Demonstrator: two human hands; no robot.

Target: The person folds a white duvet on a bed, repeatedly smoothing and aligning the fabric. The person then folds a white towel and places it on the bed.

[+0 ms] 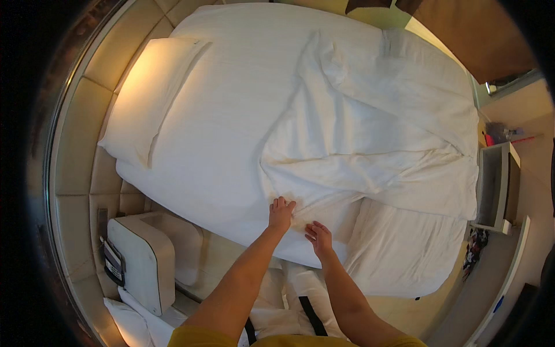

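A rumpled white bed cover (342, 134) lies in folds over the foot half of a bed with a white fitted sheet (225, 130). My left hand (281, 214) is at the near corner of the cover, fingers bent over the cloth and thumb beside them. Just to its right, my right hand (320, 238) is by the cover's near edge with its fingers apart and slightly curled; no cloth shows between them. Creases run rightward through the cover from my left hand.
A white pillow (151, 99) rests by the padded headboard (76, 143). At lower left stand a white bedside unit (143, 260) and a telephone (113, 262). More white linen (399, 247) hangs over the near foot side. A shelf unit (498, 186) stands past the foot.
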